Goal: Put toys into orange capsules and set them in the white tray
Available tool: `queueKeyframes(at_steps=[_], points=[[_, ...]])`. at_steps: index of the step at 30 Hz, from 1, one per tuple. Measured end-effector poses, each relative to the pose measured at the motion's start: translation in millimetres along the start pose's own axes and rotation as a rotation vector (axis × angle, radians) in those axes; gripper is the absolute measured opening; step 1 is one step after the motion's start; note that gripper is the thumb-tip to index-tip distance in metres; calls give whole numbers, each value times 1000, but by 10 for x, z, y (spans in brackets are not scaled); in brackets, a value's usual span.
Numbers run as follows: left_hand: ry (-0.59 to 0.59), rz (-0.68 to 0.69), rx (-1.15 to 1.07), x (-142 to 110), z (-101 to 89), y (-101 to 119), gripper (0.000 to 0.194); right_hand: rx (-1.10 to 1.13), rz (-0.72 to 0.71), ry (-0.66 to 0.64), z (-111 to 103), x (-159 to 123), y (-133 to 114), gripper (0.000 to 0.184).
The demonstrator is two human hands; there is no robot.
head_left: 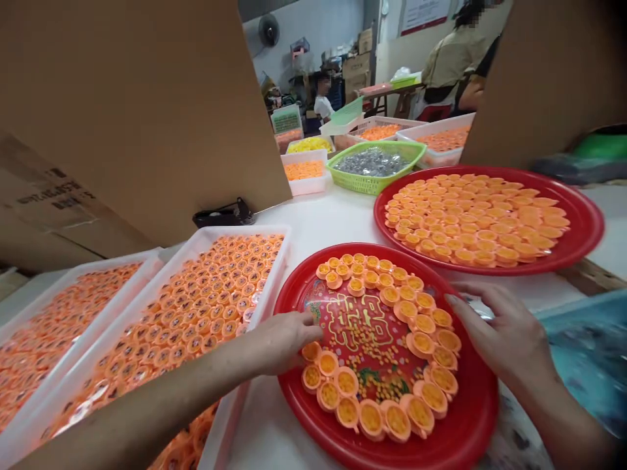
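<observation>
A round red tray (473,418) with a printed gold pattern lies in front of me. Small orange cups with yellow bottoms (396,421) form a curved band, mostly two rows deep, around its inside. My left hand (289,339) reaches over the tray's left side. Its fingers are bent together at an orange cup (311,351), which they partly cover. On the right, my right hand (512,336) is at the tray's far right rim, thumb over the edge and the other fingers beyond it.
Two white trays (289,245) of orange pieces with dark printed centres stand left. Another red tray (585,215) full of orange cups lies behind. Beyond are a green basket (355,183) of silvery packets, cardboard panels (147,117) and a seated person (453,62). Blue plastic (588,352) lies right.
</observation>
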State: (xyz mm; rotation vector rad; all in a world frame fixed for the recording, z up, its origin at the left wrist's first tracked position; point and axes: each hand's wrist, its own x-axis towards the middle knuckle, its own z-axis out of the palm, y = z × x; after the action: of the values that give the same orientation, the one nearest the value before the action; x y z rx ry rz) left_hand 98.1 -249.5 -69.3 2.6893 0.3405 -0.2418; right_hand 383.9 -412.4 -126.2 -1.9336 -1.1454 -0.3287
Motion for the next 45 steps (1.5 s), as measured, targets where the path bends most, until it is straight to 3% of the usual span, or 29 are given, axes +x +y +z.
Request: queueKeyframes(at_steps=[4, 10, 16, 21, 27, 36, 41, 43, 45], points=[[-43, -75, 36, 6, 125, 8, 11, 95, 37, 111, -220, 50, -36, 20], [106, -212, 55, 11, -7, 102, 17, 61, 104, 226, -707, 8, 70, 21], [207, -313, -15, 190, -24, 200, 28, -176, 38, -166, -1096, -251, 304, 12], [284, -386, -100, 292, 23, 435, 36, -307, -17, -444, -1000, -405, 416, 14], [456, -437, -292, 324, 230, 558, 31, -380, -54, -604, -800, -483, 517, 10], [582, -451, -612, 236, 396, 529, 39, -301, -98, -587, -839, -494, 715, 16], [619, -330, -1194, 225, 557, 600, 40, 0, 102, -467, -961, -402, 653, 21], [663, -302, -1353, 213, 609, 663, 41, 66, 120, -509, -967, -378, 649, 18], [701, -313, -1363, 199, 636, 724, 40, 124, 152, -577, -936, -383, 675, 18]])
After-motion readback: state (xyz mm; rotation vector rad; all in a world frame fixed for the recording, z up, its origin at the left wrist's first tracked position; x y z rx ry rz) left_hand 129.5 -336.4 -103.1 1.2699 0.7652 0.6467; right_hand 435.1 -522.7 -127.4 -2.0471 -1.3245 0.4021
